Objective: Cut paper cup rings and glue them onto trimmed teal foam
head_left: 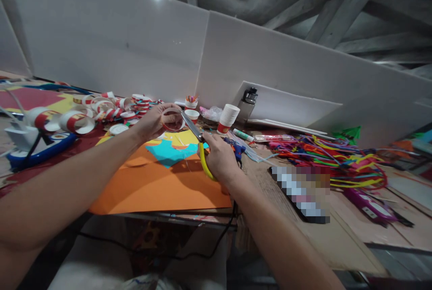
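In my left hand (158, 119) is a pale paper ring (182, 123), perhaps cut from a cup, held up above the table with the fingers closed on its side. My right hand (219, 155) grips scissors with yellow handles (204, 162). Their metal blades (191, 124) point up and left, the tips at the ring's right edge; I cannot tell whether they touch it. Below both hands lie orange paper (162, 191) and a cut turquoise sheet (170, 153).
Curled red-and-white paper cup strips (79, 121) spread on the left. Behind the hands stand stacked paper cups (228, 117) and a dark bottle (248, 103). Colourful pipe cleaners (324, 155) pile up on the right, near a blurred-out flat object (300, 195). White panels (135, 42) rise behind the table.
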Demonstrator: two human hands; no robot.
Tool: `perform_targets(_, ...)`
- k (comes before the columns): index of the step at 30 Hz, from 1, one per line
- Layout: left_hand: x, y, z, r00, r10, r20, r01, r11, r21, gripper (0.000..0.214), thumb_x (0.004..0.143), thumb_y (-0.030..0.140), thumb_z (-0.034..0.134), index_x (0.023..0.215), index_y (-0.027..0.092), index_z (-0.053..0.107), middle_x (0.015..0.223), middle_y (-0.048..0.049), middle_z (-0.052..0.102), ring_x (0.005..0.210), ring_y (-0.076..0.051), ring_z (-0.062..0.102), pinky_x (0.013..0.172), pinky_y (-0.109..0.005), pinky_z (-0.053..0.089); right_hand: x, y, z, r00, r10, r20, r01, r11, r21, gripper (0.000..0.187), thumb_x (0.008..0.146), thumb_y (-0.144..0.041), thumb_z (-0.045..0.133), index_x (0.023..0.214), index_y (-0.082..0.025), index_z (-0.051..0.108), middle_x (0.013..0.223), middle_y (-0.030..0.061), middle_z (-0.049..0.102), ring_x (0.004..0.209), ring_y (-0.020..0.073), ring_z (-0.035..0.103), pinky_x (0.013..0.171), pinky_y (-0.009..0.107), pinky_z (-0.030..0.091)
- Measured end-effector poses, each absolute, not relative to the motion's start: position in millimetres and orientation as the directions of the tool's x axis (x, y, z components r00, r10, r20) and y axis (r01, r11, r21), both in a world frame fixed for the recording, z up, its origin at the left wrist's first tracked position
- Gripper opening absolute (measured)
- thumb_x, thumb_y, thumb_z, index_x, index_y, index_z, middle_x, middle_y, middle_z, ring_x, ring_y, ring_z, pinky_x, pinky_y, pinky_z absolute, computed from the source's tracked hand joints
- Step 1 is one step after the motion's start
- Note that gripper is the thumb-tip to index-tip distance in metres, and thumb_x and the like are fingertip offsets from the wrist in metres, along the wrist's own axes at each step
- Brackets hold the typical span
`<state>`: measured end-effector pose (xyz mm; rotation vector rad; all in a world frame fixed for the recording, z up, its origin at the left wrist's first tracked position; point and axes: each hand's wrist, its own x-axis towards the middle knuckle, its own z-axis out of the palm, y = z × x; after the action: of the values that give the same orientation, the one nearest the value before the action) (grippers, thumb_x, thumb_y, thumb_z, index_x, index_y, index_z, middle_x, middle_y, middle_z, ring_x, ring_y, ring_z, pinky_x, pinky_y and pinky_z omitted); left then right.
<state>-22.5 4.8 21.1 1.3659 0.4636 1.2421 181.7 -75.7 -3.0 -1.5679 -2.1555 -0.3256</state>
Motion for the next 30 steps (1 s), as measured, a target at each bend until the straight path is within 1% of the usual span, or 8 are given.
perform_targets(8,-25,5,23,0.399,0.81,0.43,-0.342,-0.304,0.889,0.018,0.065,0.02,0.075,0.063,0.012,0.059,0.06,-0.0018,0.055,0.053,-0.009,0.051,0.05,-0.022,0.04,182,-75,-3,-0.257,0.826,0.502,0.925,0.361,-0.119,0.034,0.088,-0.029,0.051,0.119,-0.02,0.062,0.11,0.011,0.067,0.088,0.0239,0.063,0.072,0.03,0.045)
perform_targets(11,-27,10,21,0.395,0.824,0.406,-0.326,-0.287,0.901,0.013,0.066,0.018,0.071,0.063,0.012,0.06,0.062,-0.0045,0.059,0.055,-0.011,0.054,0.05,-0.023,0.041,183,-72,-5,-0.252,0.788,0.562,0.875,0.434,-0.215,0.028,0.087,-0.027,0.05,0.109,-0.018,0.064,0.101,0.0089,0.069,0.084,0.0204,0.062,0.073,0.028,0.044)
perform_targets(14,-27,15,20,0.31,0.892,0.329,-0.308,-0.233,0.922,0.012,0.065,0.016,0.065,0.059,0.013,0.056,0.065,-0.007,0.063,0.052,-0.011,0.054,0.042,-0.02,0.035,183,-67,-6,-0.204,0.781,0.59,0.785,0.491,-0.378,0.021,0.086,-0.028,0.047,0.092,-0.017,0.065,0.081,0.0036,0.066,0.069,0.0151,0.056,0.066,0.024,0.041)
perform_targets(16,-26,18,19,0.222,0.933,0.284,-0.286,-0.216,0.933,0.01,0.063,0.015,0.06,0.058,0.014,0.052,0.065,-0.0069,0.064,0.047,-0.01,0.052,0.037,-0.019,0.028,184,-64,-7,-0.141,0.809,0.57,0.752,0.462,-0.47,0.022,0.086,-0.032,0.046,0.079,-0.018,0.06,0.067,-0.0002,0.059,0.06,0.0128,0.05,0.057,0.023,0.037)
perform_targets(19,-27,24,14,0.111,0.959,0.262,-0.223,-0.233,0.947,0.009,0.062,0.013,0.058,0.062,0.016,0.05,0.057,-0.002,0.058,0.041,-0.008,0.047,0.035,-0.017,0.024,187,-58,-9,-0.07,0.842,0.534,0.728,0.409,-0.551,0.025,0.085,-0.04,0.047,0.071,-0.02,0.054,0.059,-0.0032,0.05,0.055,0.0117,0.045,0.052,0.022,0.033)
perform_targets(23,-32,34,4,0.068,0.96,0.27,-0.137,-0.259,0.956,0.015,0.062,0.011,0.062,0.064,0.017,0.049,0.05,0.0028,0.051,0.038,-0.008,0.045,0.036,-0.018,0.029,189,-53,-12,-0.072,0.897,0.436,0.657,0.371,-0.656,0.027,0.083,-0.046,0.05,0.073,-0.021,0.053,0.057,-0.0036,0.048,0.052,0.0115,0.046,0.048,0.021,0.034)
perform_targets(27,-38,42,-2,0.098,0.962,0.254,-0.197,-0.232,0.953,0.015,0.063,0.012,0.064,0.066,0.015,0.05,0.056,0.001,0.055,0.041,-0.008,0.049,0.039,-0.018,0.034,187,-55,-12,-0.062,0.939,0.339,0.542,0.317,-0.778,0.029,0.081,-0.05,0.056,0.075,-0.022,0.051,0.055,-0.0055,0.046,0.044,0.0088,0.042,0.041,0.019,0.034)
perform_targets(30,-40,46,-3,0.117,0.965,0.236,-0.255,-0.2,0.946,0.018,0.062,0.014,0.069,0.067,0.014,0.052,0.058,0.0009,0.056,0.045,-0.008,0.052,0.043,-0.018,0.038,184,-63,-9,-0.066,0.964,0.258,0.387,0.263,-0.884,0.036,0.082,-0.058,0.054,0.079,-0.023,0.047,0.055,-0.0077,0.043,0.036,0.0062,0.037,0.034,0.017,0.031)
